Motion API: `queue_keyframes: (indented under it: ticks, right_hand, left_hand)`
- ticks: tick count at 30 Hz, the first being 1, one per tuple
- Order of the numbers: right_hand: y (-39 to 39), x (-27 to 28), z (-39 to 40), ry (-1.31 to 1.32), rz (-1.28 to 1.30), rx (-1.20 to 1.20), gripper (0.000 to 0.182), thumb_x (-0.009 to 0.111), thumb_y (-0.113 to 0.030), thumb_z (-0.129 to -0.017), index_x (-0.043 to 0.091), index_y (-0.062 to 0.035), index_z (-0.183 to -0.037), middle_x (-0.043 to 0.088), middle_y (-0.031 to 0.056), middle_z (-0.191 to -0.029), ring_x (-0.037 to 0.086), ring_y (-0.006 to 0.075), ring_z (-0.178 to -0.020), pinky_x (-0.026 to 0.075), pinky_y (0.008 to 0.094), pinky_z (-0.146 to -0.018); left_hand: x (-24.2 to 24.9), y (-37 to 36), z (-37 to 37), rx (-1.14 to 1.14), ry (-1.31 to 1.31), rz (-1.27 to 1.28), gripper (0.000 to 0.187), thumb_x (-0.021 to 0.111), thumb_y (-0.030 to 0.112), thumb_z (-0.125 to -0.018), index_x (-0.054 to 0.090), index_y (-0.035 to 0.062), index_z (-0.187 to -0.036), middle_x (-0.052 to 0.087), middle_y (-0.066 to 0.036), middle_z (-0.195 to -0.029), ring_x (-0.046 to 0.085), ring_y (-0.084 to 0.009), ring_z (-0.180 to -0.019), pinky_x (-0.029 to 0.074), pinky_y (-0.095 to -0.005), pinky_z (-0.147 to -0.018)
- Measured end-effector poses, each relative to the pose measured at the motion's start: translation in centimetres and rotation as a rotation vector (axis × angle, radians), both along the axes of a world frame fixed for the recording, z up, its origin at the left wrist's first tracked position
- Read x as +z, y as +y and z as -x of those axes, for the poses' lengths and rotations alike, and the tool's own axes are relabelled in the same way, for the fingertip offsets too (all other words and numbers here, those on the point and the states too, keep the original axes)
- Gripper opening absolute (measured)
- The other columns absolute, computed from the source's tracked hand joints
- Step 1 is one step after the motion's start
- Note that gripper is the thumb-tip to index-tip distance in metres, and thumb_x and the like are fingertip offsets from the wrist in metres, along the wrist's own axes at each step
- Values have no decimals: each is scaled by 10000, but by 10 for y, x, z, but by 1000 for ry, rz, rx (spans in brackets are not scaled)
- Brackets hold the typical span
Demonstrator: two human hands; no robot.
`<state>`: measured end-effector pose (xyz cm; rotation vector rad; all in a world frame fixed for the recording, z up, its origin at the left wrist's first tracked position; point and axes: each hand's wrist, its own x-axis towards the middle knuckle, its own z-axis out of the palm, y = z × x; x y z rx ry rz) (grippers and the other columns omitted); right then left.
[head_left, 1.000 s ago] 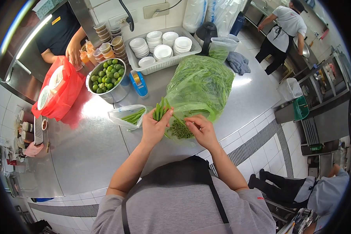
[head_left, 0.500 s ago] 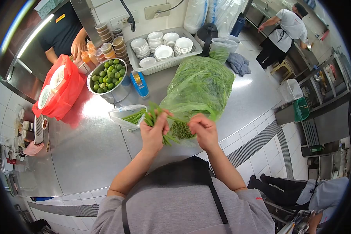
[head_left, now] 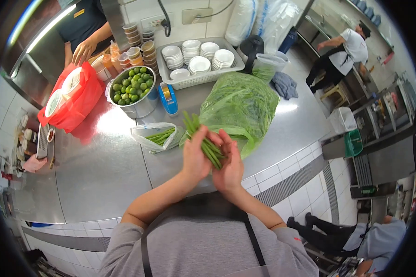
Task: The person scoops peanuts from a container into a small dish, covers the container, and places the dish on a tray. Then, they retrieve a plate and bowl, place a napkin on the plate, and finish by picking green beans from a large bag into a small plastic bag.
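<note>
A bundle of cut green beans (head_left: 211,150) lies slantwise between my two hands, its upper ends sticking out past my fingers. My left hand (head_left: 196,154) is closed round the bundle from the left. Cupped against its right side, my right hand (head_left: 230,166) has its fingers curled over the beans. Just left of them, a small white plastic bag (head_left: 143,132) gapes, with more green beans (head_left: 161,136) inside. Beyond my right hand, a large green-tinted plastic bag (head_left: 240,106) bulges with leafy greens.
At the back stand a pot of limes (head_left: 138,111), a blue tape dispenser (head_left: 168,102) and a basket (head_left: 203,81) of white bowls. A red bag (head_left: 81,104) is at left, near a co-worker's hand (head_left: 84,51). A grey cloth (head_left: 285,85) lies at right.
My right hand has come left from beside the bundle to cup it. The bundle has tilted and moved right, away from the white bag. The small dark-green trimmings are now hidden behind my hands.
</note>
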<state>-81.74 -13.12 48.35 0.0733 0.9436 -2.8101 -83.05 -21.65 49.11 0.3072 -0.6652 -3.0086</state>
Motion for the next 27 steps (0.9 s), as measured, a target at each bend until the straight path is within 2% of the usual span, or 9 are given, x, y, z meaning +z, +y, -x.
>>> queue_keyframes:
  ticks: [2,4,5,8,12,13,21,23,27]
  right_hand:
    - [2,-3,3,45,-61,59,431,402,-216,-928,351,25,-1282,449,134,-1231,452,211,-1112,343,323,-963]
    - [19,-7,9,304,-318,361,447,439,-197,-915,339,34,-1285,435,135,-1249,447,204,-1117,340,319,-963]
    - [36,-24,16,492,-660,512,462,459,-196,-908,331,40,-1284,446,134,-1247,449,199,-1124,340,316,-963]
    - [6,-29,12,60,-282,462,434,451,-224,-916,372,38,-1253,488,139,-1210,491,190,-1077,379,312,-926]
    - [-27,-5,11,160,-340,335,420,366,-320,-939,476,25,-1153,531,185,-1139,539,239,-1001,443,342,-847]
    - [-39,6,12,218,-314,240,371,377,-305,-937,507,25,-1049,576,148,-1003,561,225,-909,461,331,-794]
    - [-113,57,55,433,11,315,84,445,-131,-913,457,-48,-902,469,34,-692,500,139,-619,444,292,-637]
    - [-123,53,69,406,-106,432,71,538,-68,-855,475,-52,-829,471,20,-647,483,119,-543,433,272,-555]
    - [-145,27,60,796,-426,381,178,656,-66,-764,492,-53,-697,529,28,-646,497,100,-551,398,240,-498]
  left_hand:
    - [-5,7,-5,-19,105,92,128,530,181,-848,502,71,-907,518,-44,-732,515,-149,-702,446,-281,-677]
    - [3,1,-12,110,108,880,344,561,149,-825,431,52,-1129,518,-53,-762,520,-144,-701,461,-295,-662]
    - [2,-10,-17,-8,329,1156,651,564,93,-781,206,56,-1323,555,-112,-858,568,-230,-740,473,-354,-664]
    - [15,-24,-20,-281,159,1690,806,542,64,-744,33,58,-1369,564,-192,-971,577,-349,-816,467,-403,-704]
    - [18,-48,-45,-190,254,1583,862,543,41,-739,-44,41,-1371,487,-262,-1126,534,-409,-942,452,-438,-736]
    - [16,-53,-52,109,433,1576,837,568,32,-746,13,39,-1373,455,-234,-1178,557,-345,-938,467,-402,-710]
    - [29,-125,-61,429,55,1215,571,624,69,-715,405,53,-1242,479,-170,-1138,523,-262,-992,432,-340,-818]
    - [7,-150,-52,894,112,2027,313,625,90,-713,588,84,-1024,509,-141,-1071,567,-229,-855,466,-315,-717]
    - [-9,-140,-42,581,-170,1800,156,605,91,-709,643,94,-861,529,-121,-1034,587,-252,-788,484,-349,-679]
